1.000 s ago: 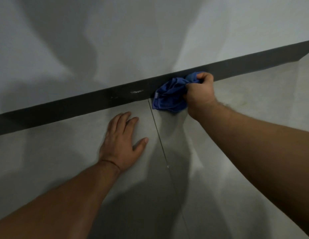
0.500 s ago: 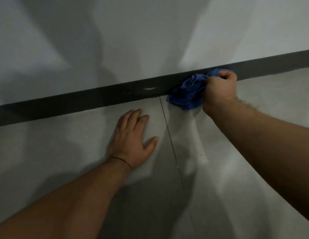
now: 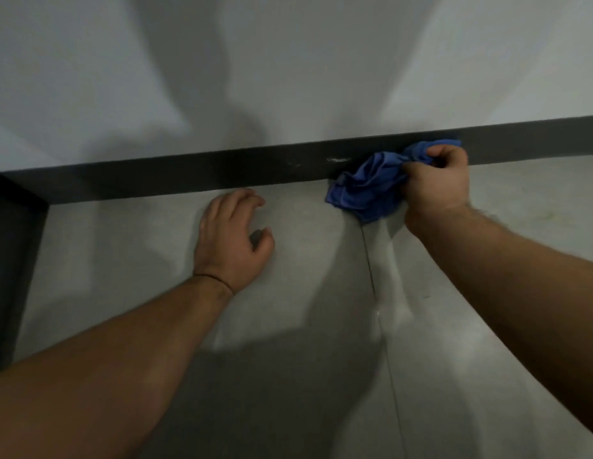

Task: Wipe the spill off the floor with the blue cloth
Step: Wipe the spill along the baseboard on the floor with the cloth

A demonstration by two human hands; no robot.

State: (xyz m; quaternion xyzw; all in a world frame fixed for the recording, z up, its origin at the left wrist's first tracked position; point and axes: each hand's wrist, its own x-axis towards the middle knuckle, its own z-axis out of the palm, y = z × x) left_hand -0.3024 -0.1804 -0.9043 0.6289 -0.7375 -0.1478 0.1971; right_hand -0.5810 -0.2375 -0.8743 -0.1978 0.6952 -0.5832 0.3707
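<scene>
A crumpled blue cloth (image 3: 366, 185) lies on the grey floor (image 3: 305, 293) against the dark baseboard (image 3: 189, 177). My right hand (image 3: 434, 183) is shut on the cloth's right side and presses it into the corner where floor meets wall. My left hand (image 3: 230, 236) rests on the floor to the left, fingers curled and lifted a little, holding nothing. A faint shiny wet streak (image 3: 393, 283) runs along the tile joint below the cloth. White smudges (image 3: 338, 159) mark the baseboard just left of the cloth.
A pale wall (image 3: 288, 77) rises behind the baseboard. A dark object or wall end (image 3: 13, 260) stands at the left edge. A thin tile joint (image 3: 388, 359) runs toward me across the floor.
The view has swung left, so the cloth and both hands sit further right in the frame. My left hand's fingers have curled up from lying flat. The right hand still grips the cloth at the baseboard.
</scene>
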